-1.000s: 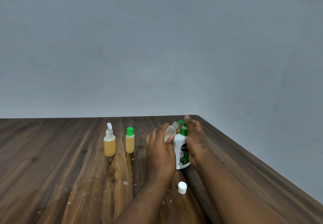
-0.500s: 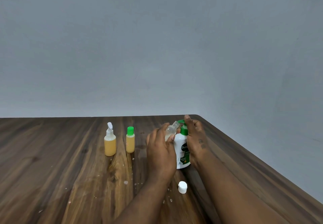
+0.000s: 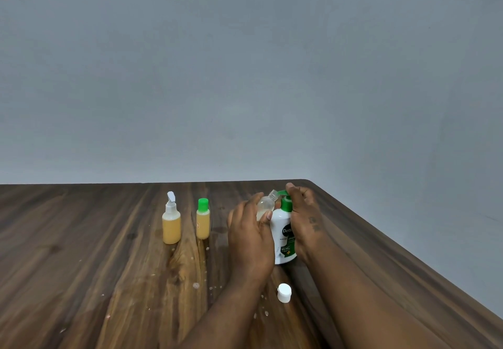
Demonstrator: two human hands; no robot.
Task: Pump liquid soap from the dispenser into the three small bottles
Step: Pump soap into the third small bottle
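**Clear bottle held at the dispenser spout**

Left hand point(image 3: 251, 235), fingers wrapped around a small clear bottle point(image 3: 265, 204), tilting its open neck toward the green pump of the white soap dispenser point(image 3: 283, 235). Right hand point(image 3: 304, 218) gripping the dispenser from its right, fingertips atop the pump head. Left of the dispenser on the wooden table point(image 3: 81, 253): a green-capped bottle point(image 3: 203, 218), then a flip-top bottle point(image 3: 171, 219), both holding yellow liquid. Just in front of the dispenser, a loose white cap point(image 3: 284, 292).

The white soap dispenser point(image 3: 281, 235) carries a dark badge reading "Dett", the rest hidden behind the right hand point(image 3: 306, 219). Below the badge, a green panel shows "99.99%"; smaller print stays illegible.
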